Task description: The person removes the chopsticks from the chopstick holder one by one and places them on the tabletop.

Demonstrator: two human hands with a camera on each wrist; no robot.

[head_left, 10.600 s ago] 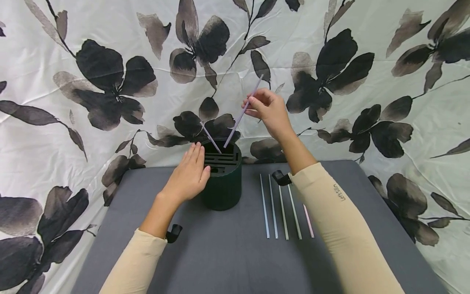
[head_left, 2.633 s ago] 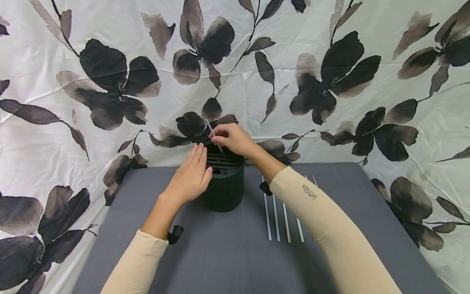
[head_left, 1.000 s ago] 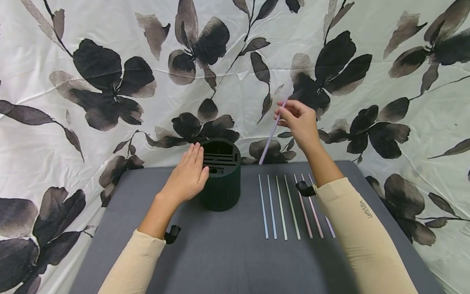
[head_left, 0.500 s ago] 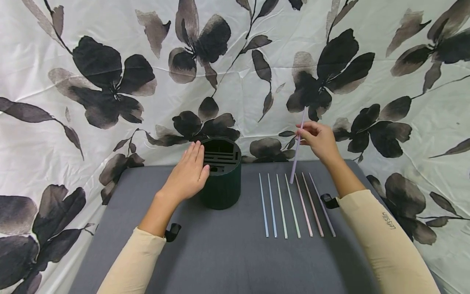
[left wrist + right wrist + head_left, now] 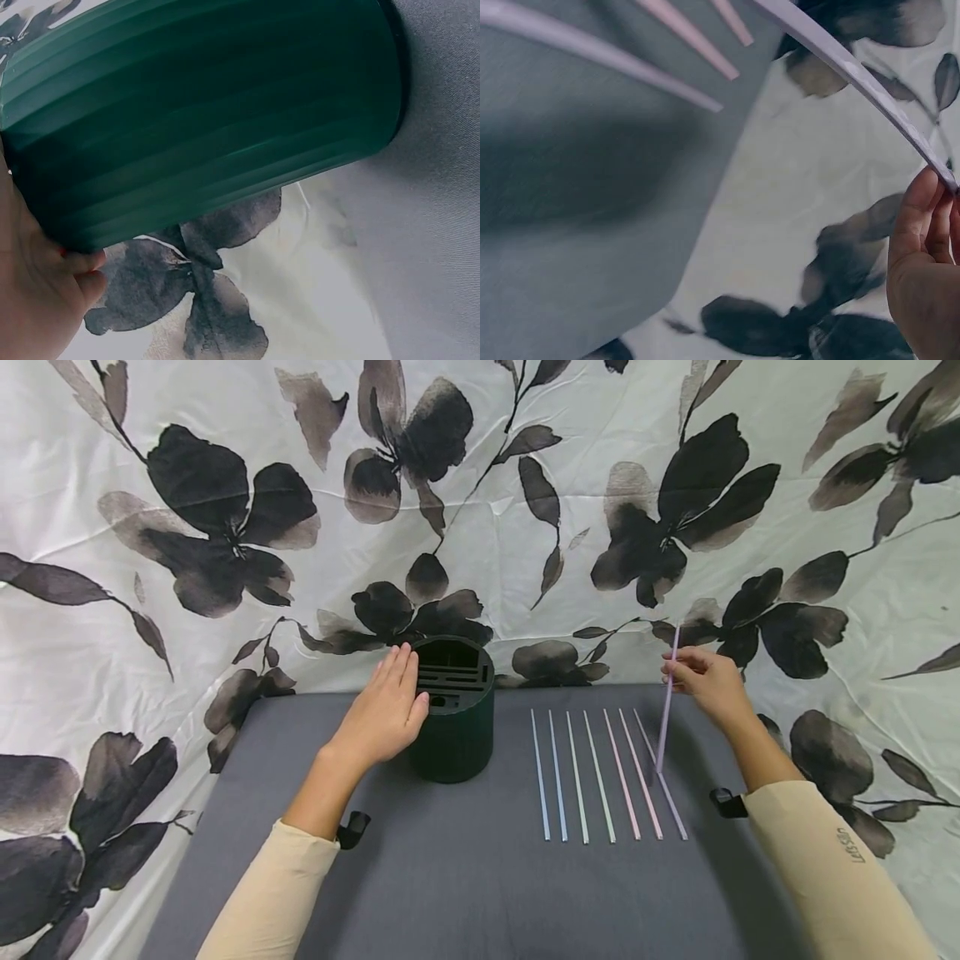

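In the head view, my left hand [image 5: 382,703] rests with straight fingers on the left rim of a dark green cylindrical pen holder [image 5: 452,743]. Slots and an open compartment show in its top. The left wrist view has its ribbed side [image 5: 202,112] up close. My right hand [image 5: 708,685] pinches a thin lilac stick [image 5: 666,714] near its upper part, far right of the holder. This stick stands nearly upright, its lower end by the lilac stick [image 5: 671,806] that lies rightmost in a row. In the right wrist view, the pinched stick [image 5: 855,71] runs up-left from my fingertips.
Left of that lilac stick lie two pink sticks [image 5: 624,777], two pale green sticks [image 5: 577,777] and two blue sticks [image 5: 540,777], roughly parallel on the grey table [image 5: 450,877]. A white floral cloth [image 5: 480,560] hangs behind the table's back edge.
The lilac sticks earlier standing in the holder are out of it; one lies in the row. My right hand has carried the other rightward and down. My left hand stays on the rim.
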